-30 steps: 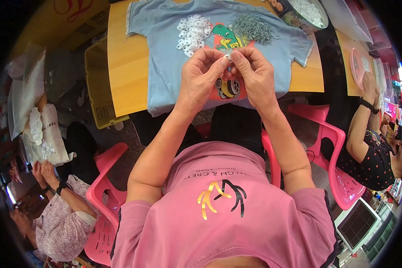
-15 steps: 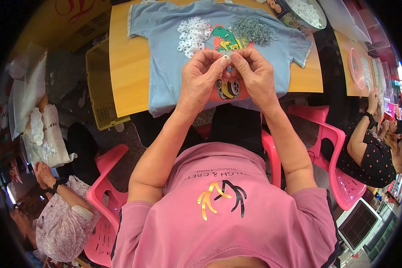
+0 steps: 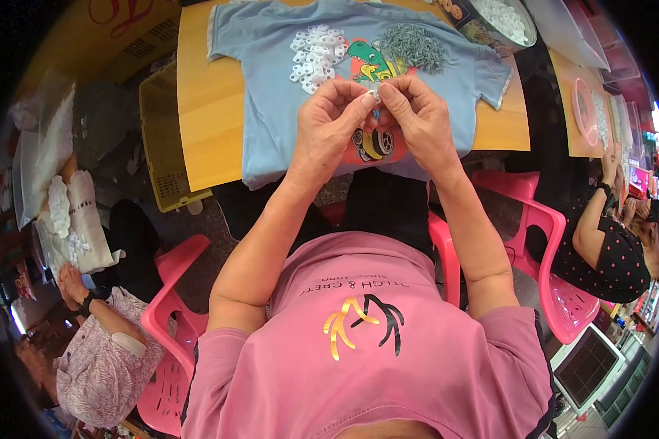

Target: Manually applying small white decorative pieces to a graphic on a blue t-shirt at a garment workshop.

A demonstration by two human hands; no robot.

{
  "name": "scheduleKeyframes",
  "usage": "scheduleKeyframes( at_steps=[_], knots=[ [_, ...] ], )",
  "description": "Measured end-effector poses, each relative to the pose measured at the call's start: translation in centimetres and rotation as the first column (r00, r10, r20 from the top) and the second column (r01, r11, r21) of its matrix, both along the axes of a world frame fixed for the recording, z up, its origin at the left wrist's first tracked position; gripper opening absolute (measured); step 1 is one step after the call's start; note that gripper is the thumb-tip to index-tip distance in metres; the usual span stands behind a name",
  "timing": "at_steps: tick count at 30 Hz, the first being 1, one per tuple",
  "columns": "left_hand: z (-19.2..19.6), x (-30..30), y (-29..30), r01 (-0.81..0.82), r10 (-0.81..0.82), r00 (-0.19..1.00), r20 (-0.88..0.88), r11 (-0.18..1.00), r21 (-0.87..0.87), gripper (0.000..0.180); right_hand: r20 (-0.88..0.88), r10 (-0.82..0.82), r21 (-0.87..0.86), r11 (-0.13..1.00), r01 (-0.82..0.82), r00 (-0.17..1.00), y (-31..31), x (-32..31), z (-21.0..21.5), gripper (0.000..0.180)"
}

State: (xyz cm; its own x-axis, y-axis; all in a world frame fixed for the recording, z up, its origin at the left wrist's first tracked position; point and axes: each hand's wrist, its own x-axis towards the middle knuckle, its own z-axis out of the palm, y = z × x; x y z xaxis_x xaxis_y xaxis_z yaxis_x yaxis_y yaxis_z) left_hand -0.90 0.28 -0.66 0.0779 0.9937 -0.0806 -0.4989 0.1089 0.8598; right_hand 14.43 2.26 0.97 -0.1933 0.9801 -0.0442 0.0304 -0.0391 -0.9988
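My left hand and my right hand meet over a light blue T-shirt spread on the table. Thumbs and fingertips of both pinch one small white plastic piece between them; its exact shape is mostly hidden by the fingers. Just beyond my left hand lies a heap of small white plastic pieces with holes. A pile of small grey screw-like pieces sits beyond my right hand. Between the two heaps shows the shirt's green dinosaur print.
A round tin of white pieces stands at the table's far right corner. The wooden table shows around the shirt. Left of it is a yellow crate. Pink chairs and seated people are on both sides.
My hands stay almost in place, still pinching the small white piece, with only slight finger movement. The whole view has shifted a little.
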Motion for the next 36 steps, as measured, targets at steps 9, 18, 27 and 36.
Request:
scheduleKeyframes(
  at_steps=[9,18,27,36],
  knots=[
    [-0.2,0.0,0.0,-0.001,0.001,1.000,-0.010,1.000,0.016,0.013,-0.006,0.010,0.014,1.000,-0.009,1.000,0.1,0.0,-0.1,0.023],
    [0.0,0.3,0.0,-0.014,0.015,0.999,-0.029,1.000,0.019,0.013,0.033,-0.014,0.069,0.998,0.011,0.999,0.0,-0.3,-0.5,0.020],
    [-0.2,0.6,-0.2,-0.074,0.075,0.996,-0.049,0.997,0.007,0.013,0.038,-0.057,0.135,0.989,0.052,0.998,-0.3,-1.1,-0.6,0.016],
    [0.0,0.0,-0.1,-0.002,0.003,1.000,0.013,0.999,-0.035,0.015,0.203,0.048,0.153,0.985,-0.080,0.978,1.1,0.8,0.9,0.018]
  ],
)
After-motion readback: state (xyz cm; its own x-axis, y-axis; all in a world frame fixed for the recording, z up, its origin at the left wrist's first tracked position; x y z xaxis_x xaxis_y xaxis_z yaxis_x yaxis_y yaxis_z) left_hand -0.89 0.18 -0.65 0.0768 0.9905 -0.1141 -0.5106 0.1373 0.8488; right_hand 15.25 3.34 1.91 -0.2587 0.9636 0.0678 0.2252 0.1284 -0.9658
